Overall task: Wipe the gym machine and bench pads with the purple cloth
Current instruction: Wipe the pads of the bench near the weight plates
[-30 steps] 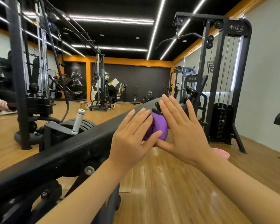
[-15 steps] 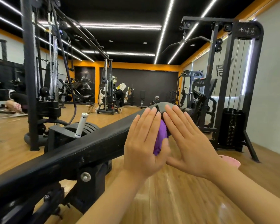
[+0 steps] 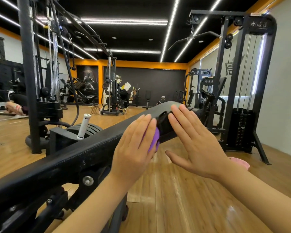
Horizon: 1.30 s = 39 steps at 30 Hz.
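A long black bench pad (image 3: 84,148) runs from the lower left up to the centre of the head view. My left hand (image 3: 134,148) lies flat with straight fingers on the pad's side, pressing the purple cloth (image 3: 154,142) against it. Only a narrow strip of the cloth shows past the hand's edge. My right hand (image 3: 195,140) is spread flat, fingers straight, its fingertips at the pad's far end, holding nothing. A gap separates the two hands.
A cable machine with a weight stack (image 3: 242,125) stands at the right. A pink basin (image 3: 240,163) sits on the wooden floor behind my right wrist. Weight plates with a white-tipped post (image 3: 84,125) lie behind the pad. A person (image 3: 17,105) crouches at far left.
My left hand slid the cloth nearer along the pad's side and now covers most of it. My right hand has come off the cloth and stays spread at the pad's end.
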### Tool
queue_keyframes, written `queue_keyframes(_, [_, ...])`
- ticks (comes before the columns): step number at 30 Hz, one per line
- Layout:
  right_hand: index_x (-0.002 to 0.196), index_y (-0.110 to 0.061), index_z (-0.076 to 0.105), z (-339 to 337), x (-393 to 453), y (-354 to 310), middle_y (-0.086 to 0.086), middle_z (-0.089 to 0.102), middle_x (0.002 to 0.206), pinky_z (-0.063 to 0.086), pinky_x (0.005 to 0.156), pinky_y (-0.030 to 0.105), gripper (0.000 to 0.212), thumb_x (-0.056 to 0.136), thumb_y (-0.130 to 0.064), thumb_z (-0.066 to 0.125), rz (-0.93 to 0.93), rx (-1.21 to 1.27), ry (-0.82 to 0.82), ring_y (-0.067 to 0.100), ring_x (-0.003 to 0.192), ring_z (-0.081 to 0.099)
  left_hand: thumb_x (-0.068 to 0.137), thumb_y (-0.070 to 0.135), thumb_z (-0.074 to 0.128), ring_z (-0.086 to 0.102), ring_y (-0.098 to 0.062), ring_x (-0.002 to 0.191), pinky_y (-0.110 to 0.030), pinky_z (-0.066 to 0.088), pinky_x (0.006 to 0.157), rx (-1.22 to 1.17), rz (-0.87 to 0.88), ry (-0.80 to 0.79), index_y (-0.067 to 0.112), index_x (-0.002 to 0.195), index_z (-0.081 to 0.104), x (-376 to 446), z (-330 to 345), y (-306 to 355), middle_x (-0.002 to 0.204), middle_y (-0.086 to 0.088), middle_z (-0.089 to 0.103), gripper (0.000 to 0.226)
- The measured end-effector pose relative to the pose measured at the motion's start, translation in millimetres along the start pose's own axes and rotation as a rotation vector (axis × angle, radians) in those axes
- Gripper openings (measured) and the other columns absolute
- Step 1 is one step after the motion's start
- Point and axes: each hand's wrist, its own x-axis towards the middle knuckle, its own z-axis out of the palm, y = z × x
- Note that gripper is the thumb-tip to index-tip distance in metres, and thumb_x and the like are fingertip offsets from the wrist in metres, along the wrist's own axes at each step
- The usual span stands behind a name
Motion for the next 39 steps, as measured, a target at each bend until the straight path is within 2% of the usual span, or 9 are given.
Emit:
queue_keyframes(3, [0.155,-0.005,0.019,3,1,-1,0.014,0.014,0.163,0.015,0.123,0.047,0.08,0.095,-0.047,0.052,0.005,0.008,0.028,0.03,0.152,0.008,0.104,0.012,0.053,0.051,-0.035,0.13,-0.044,0.045,0.109,0.038,-0.032,0.021,-0.006,0.138,0.047,-4,3,0,0.135,-0.026,0.057,0.039])
queue_keyframes(7, [0.153,-0.002,0.022,7,2,-2,0.014,0.018,0.162,0.019,0.122,0.049,0.074,0.097,-0.042,0.05,0.018,0.059,0.072,0.029,0.151,0.012,0.101,0.01,0.058,0.058,-0.032,0.123,-0.042,0.048,0.107,-0.036,-0.114,0.089,-0.009,0.129,0.059,30,25,26,0.126,-0.023,0.064,0.033])
queue_keyframes(10, [0.153,-0.002,0.022,7,2,-1,0.014,0.018,0.162,0.018,0.122,0.048,0.073,0.097,-0.038,0.051,0.01,0.051,0.079,0.03,0.151,0.013,0.103,0.01,0.056,0.06,-0.033,0.122,-0.041,0.048,0.106,-0.046,-0.069,0.069,-0.008,0.129,0.06,28,20,21,0.126,-0.023,0.064,0.032])
queue_keyframes(15, [0.153,-0.004,0.02,6,-1,-2,0.014,0.018,0.162,0.015,0.123,0.046,0.073,0.096,-0.037,0.051,0.014,0.006,0.07,0.03,0.151,0.012,0.104,0.009,0.053,0.05,-0.033,0.132,-0.042,0.042,0.112,0.012,-0.013,0.021,-0.004,0.137,0.047,-19,-8,-17,0.134,-0.024,0.058,0.036])
queue_keyframes(21, [0.151,0.0,0.021,21,0,-9,0.019,0.017,0.16,0.017,0.121,0.054,0.074,0.094,-0.035,0.054,0.039,0.008,0.156,0.037,0.15,0.01,0.102,0.006,0.055,0.057,-0.031,0.123,-0.043,0.05,0.104,-0.033,-0.103,0.108,-0.01,0.128,0.058,7,15,3,0.125,-0.024,0.064,0.031])
queue_keyframes(27, [0.151,0.0,0.017,44,4,-15,0.019,0.017,0.159,0.014,0.12,0.058,0.077,0.093,-0.035,0.053,0.098,0.002,0.278,0.038,0.15,0.008,0.103,0.009,0.055,0.061,-0.03,0.119,-0.039,0.048,0.107,-0.034,-0.076,0.117,-0.009,0.125,0.062,10,14,2,0.124,-0.022,0.066,0.03])
queue_keyframes(30, [0.151,-0.001,0.017,41,4,-17,0.017,0.016,0.159,0.015,0.12,0.058,0.076,0.093,-0.035,0.052,0.106,0.014,0.268,0.038,0.15,0.009,0.103,0.018,0.055,0.056,-0.034,0.127,-0.04,0.047,0.108,-0.061,-0.122,0.052,-0.006,0.134,0.056,8,10,-3,0.136,-0.025,0.057,0.039])
queue_keyframes(34, [0.151,-0.001,0.019,30,1,-14,0.015,0.015,0.16,0.013,0.121,0.055,0.074,0.094,-0.036,0.051,0.075,0.005,0.206,0.036,0.151,0.009,0.105,0.038,0.046,0.047,-0.034,0.137,-0.041,0.038,0.116,-0.115,-0.257,-0.01,-0.001,0.146,0.035,-9,-6,-13,0.146,-0.024,0.048,0.058])
queue_keyframes(39, [0.151,-0.002,0.019,27,1,-13,0.016,0.016,0.161,0.014,0.12,0.057,0.076,0.092,-0.034,0.054,0.083,0.034,0.18,0.036,0.151,0.009,0.106,0.027,0.048,0.053,-0.035,0.131,-0.044,0.037,0.116,-0.071,-0.138,0.004,-0.004,0.138,0.043,0,2,-11,0.135,-0.025,0.058,0.044])
